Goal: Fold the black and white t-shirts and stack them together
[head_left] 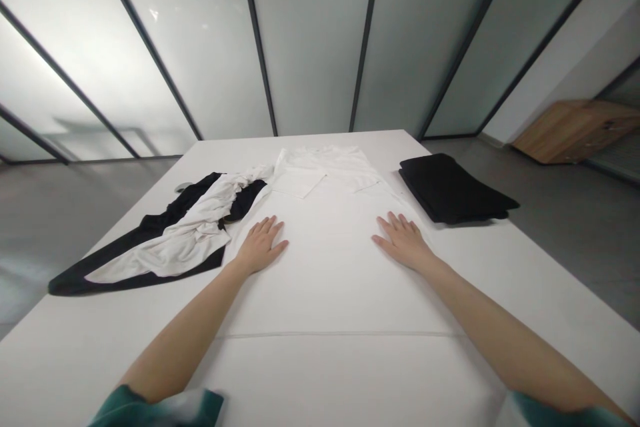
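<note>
- You're in a plain, office-like room.
- Frosted glass panels (310,40) in dark frames run ahead of you.
- Grey floor (590,260) surrounds your long white table (60,340).
- Clothes (325,173) lie on it.
- A wooden cabinet (575,130) stands to your right.

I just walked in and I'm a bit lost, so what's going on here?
A person has both bare hands flat and empty: the left hand and right hand rest on what looks like a white garment spread out on a white table. Crumpled black-and-white clothing lies to the left, and a folded stack of black fabric to the right.
</note>
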The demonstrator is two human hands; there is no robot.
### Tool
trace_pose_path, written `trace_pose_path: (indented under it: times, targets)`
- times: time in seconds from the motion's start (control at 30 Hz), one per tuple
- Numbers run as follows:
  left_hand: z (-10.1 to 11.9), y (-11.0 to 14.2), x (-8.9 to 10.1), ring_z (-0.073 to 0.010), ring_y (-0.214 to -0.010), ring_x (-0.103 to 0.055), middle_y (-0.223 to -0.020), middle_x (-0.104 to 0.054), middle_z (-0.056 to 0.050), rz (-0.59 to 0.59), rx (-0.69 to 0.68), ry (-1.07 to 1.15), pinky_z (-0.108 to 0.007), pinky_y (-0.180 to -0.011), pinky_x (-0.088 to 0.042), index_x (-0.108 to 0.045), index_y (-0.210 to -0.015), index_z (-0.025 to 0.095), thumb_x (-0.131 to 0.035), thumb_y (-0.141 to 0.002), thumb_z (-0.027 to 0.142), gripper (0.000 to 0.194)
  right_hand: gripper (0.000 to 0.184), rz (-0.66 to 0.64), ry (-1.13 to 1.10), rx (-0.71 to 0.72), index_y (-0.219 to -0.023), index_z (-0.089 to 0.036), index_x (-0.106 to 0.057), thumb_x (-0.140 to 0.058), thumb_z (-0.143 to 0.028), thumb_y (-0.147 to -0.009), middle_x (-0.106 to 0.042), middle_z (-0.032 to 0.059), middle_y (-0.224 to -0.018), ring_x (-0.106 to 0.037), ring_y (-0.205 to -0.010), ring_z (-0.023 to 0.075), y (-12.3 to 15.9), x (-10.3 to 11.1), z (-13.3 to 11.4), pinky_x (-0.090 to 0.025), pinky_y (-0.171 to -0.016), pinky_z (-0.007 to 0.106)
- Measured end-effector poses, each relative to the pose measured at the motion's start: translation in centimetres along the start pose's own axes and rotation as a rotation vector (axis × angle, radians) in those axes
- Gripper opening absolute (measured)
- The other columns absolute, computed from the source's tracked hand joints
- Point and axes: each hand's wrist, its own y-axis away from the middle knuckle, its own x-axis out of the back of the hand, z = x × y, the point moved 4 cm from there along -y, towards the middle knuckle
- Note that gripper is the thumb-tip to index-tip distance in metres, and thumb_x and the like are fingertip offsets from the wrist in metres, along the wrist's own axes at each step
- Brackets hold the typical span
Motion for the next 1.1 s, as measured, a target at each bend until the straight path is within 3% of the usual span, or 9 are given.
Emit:
trace_pose_path:
  times: [0.5, 0.67, 0.77, 0.87, 1.0, 1.1]
  targets:
    - [0.0, 0.1, 0.0, -0.0291, -0.147, -0.029, -0.159, -0.034, -0.012, -0.024, -0.014, 0.009, -0.045, -0.119, -0.026, -0.045, -0.146, 0.019, -0.037, -0.096, 0.055, 0.062, 0.066, 0.045, 0.000, 0.015, -0.149, -0.021, -0.042, -0.034, -0.058, -0.095, -0.032, 0.0130, -0.159, -0.028, -0.146, 0.0342, 0.4, -0.1, 0.3, -0.023, -0.116, 0.051]
    - [-0.2, 0.1, -0.2, -0.0309, -0.144, -0.033, -0.155, -0.039, -0.014, 0.031, -0.026, 0.049, -0.048, -0.117, -0.029, -0.049, -0.141, 0.018, -0.042, -0.095, 0.053, 0.058, 0.062, 0.107, -0.040, 0.029, -0.143, -0.019, -0.049, -0.039, -0.056, -0.094, -0.039, 0.0154, -0.155, -0.033, -0.142, 0.0354, 0.3, -0.1, 0.4, -0.029, -0.112, 0.051]
    - [0.2, 0.2, 0.2, -0.0302, -0.133, -0.046, -0.143, -0.052, -0.015, 0.135, -0.073, 0.102, -0.048, -0.110, -0.037, -0.055, -0.132, 0.018, -0.049, -0.093, 0.048, 0.050, 0.053, 0.228, -0.103, 0.110, -0.132, -0.018, -0.057, -0.047, -0.051, -0.091, -0.051, 0.0177, -0.143, -0.046, -0.131, 0.0345, 0.2, 0.3, 0.4, -0.037, -0.105, 0.049]
    - [1.1, 0.3, 0.6, -0.0263, -0.110, -0.058, -0.116, -0.064, -0.013, 0.178, -0.164, 0.136, -0.042, -0.097, -0.048, -0.063, -0.111, 0.017, -0.050, -0.092, 0.037, 0.030, 0.036, 0.311, -0.162, 0.244, -0.108, -0.017, -0.066, -0.051, -0.045, -0.090, -0.064, 0.0153, -0.116, -0.058, -0.107, 0.0291, 0.5, 0.9, 0.1, -0.044, -0.094, 0.042]
    - [1.9, 0.2, 0.9, -0.0242, -0.089, -0.060, -0.090, -0.064, -0.010, 0.157, -0.197, 0.128, -0.039, -0.083, -0.050, -0.064, -0.088, 0.018, -0.048, -0.092, 0.029, 0.020, 0.028, 0.308, -0.146, 0.305, -0.077, -0.018, -0.063, -0.049, -0.038, -0.092, -0.063, 0.0106, -0.085, -0.057, -0.085, 0.0246, 1.0, 1.5, -0.4, -0.044, -0.082, 0.036]
    - [1.9, 0.2, 1.2, -0.0249, -0.088, -0.060, -0.088, -0.064, -0.010, 0.172, -0.173, 0.123, -0.039, -0.082, -0.050, -0.065, -0.085, 0.018, -0.048, -0.093, 0.032, 0.023, 0.026, 0.283, -0.122, 0.295, -0.077, -0.019, -0.062, -0.048, -0.033, -0.092, -0.063, 0.0105, -0.085, -0.056, -0.087, 0.0248, 1.2, 1.9, -0.7, -0.042, -0.082, 0.036]
